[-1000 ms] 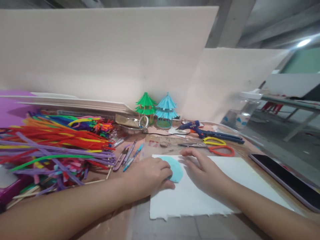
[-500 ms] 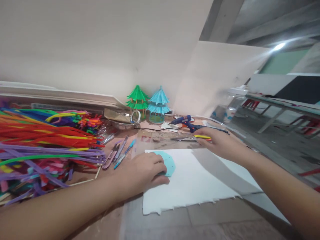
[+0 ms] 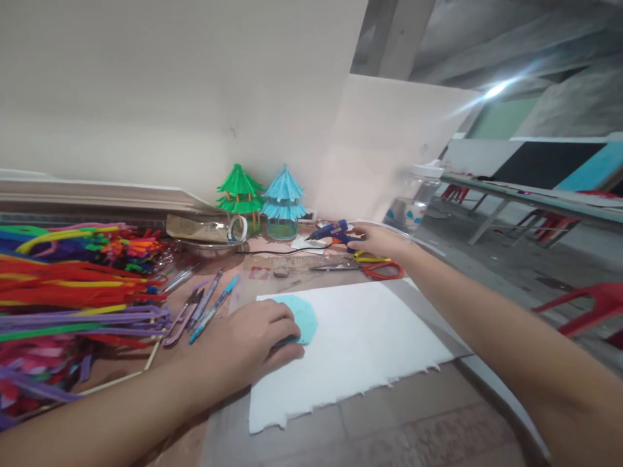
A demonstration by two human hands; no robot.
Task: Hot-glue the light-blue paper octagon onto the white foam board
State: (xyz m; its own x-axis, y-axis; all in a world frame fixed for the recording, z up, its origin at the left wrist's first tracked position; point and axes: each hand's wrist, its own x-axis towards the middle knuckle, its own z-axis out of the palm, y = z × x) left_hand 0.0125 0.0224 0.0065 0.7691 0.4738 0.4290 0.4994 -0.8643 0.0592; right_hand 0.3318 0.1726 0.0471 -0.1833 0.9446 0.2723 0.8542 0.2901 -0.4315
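Observation:
My left hand (image 3: 265, 334) lies on the white sheet (image 3: 360, 337), its curled fingers and thumb closed on the edge of a light blue many-sided flat piece (image 3: 305, 319). Part of that piece is hidden under the fingers. Farther back, my right hand (image 3: 372, 239) has its fingers closed at the handle of a blue hot glue gun (image 3: 331, 231), which rests on the table. Just in front of that hand lie scissors with orange handles (image 3: 384, 270) and a yellow-handled tool (image 3: 370, 257).
Green (image 3: 239, 194) and light blue (image 3: 284, 201) two-tiered pagoda models stand by the wall. Colourful pipe cleaners (image 3: 63, 279) pile up at left. Pink snips (image 3: 182, 318), pens (image 3: 214, 308), a clear ruler (image 3: 272, 263), a foil bowl (image 3: 209, 241) and a plastic jar (image 3: 418, 194) lie around.
My right hand has moved back from the scissors and yellow-handled tool to the glue gun, uncovering the orange handles. My left hand keeps its place on the blue piece. The view has swung right.

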